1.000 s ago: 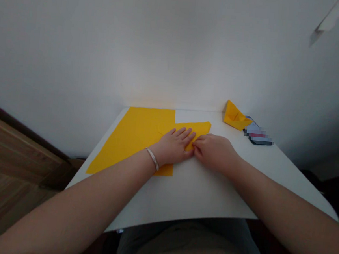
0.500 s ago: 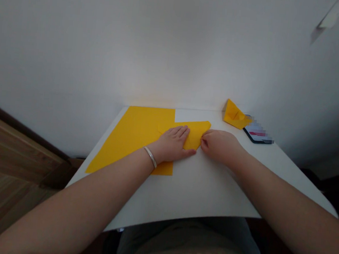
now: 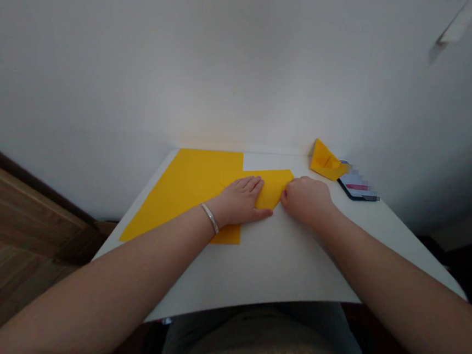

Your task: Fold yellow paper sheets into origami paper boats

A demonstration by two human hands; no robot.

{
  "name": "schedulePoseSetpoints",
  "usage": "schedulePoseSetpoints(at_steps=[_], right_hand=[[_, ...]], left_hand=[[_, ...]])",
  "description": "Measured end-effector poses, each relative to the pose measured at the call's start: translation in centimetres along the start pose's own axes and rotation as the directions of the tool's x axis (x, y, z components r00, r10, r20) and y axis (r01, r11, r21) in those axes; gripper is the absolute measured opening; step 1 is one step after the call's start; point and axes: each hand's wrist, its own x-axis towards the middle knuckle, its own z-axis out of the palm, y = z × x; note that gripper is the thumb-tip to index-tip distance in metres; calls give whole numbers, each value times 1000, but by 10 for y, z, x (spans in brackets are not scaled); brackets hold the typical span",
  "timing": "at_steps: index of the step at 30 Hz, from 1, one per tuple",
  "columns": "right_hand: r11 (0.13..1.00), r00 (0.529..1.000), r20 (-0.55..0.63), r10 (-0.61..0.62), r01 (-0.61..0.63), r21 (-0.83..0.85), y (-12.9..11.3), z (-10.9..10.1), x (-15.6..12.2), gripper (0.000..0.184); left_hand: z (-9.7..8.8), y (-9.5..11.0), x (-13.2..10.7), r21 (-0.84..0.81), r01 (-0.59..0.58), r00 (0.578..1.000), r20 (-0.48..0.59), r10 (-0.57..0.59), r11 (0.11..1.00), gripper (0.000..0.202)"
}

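A folded piece of yellow paper [image 3: 275, 190] lies on the white table, its left part over a large yellow sheet. Flat on the folded paper rests my left hand [image 3: 240, 200], fingers together and thumb out to the side, a silver bangle at the wrist. My right hand [image 3: 307, 198] is closed, knuckles up, with its fingertips at the slanted right edge of the folded paper. The palm side of that hand is hidden. Beneath my left hand and forearm, the large yellow sheet [image 3: 196, 182] is spread out.
At the back right stands a folded yellow paper shape [image 3: 326, 162], like a small boat. It touches or overlaps a dark-edged phone [image 3: 357, 185], whose screen is partly blurred. The white table [image 3: 269, 273] meets a pale wall [image 3: 246, 62] behind it.
My right hand has shifted slightly up along the right edge of the folded paper, and its fingers are curled tighter. My left hand stays in place.
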Motion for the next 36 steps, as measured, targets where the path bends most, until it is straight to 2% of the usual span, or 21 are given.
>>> schedulePoseSetpoints(at_steps=[6, 12, 14, 18, 24, 29, 32, 34, 36], right_hand=[[993, 993, 33, 110, -111, 25, 11, 7, 10, 40], [988, 988, 32, 154, -155, 25, 19, 16, 22, 42], [994, 994, 10, 112, -112, 6, 17, 15, 19, 43], [997, 997, -19, -70, 70, 24, 7, 8, 6, 43], [966, 969, -33, -246, 248, 72, -4, -2, -12, 34], [943, 954, -11, -299, 297, 150, -9, -10, -21, 32], [907, 929, -10, -370, 364, 212, -11, -15, -27, 32], [885, 910, -27, -414, 410, 220, -13, -17, -30, 32], [889, 910, -36, -413, 412, 200, -14, -18, -32, 31]], left_hand=[[0, 0, -3, -2, 0, 1000, 8, 0, 1000, 87], [2, -2, -2, -10, -8, 1000, 0, 8, 1000, 88], [2, -2, -2, -10, -10, 1000, -7, 10, 1000, 88], [3, -2, 0, -19, -10, 1000, -21, 10, 1000, 88], [5, -3, 4, -19, 4, 1000, -14, -4, 1000, 88], [7, -8, 6, -24, -5, 1000, 8, 5, 1000, 78], [8, -10, 7, -20, -6, 1000, 20, 6, 1000, 74], [9, -11, 7, -13, -10, 1000, 19, 10, 1000, 71], [9, -11, 6, -8, -20, 1000, 17, 20, 1000, 70]])
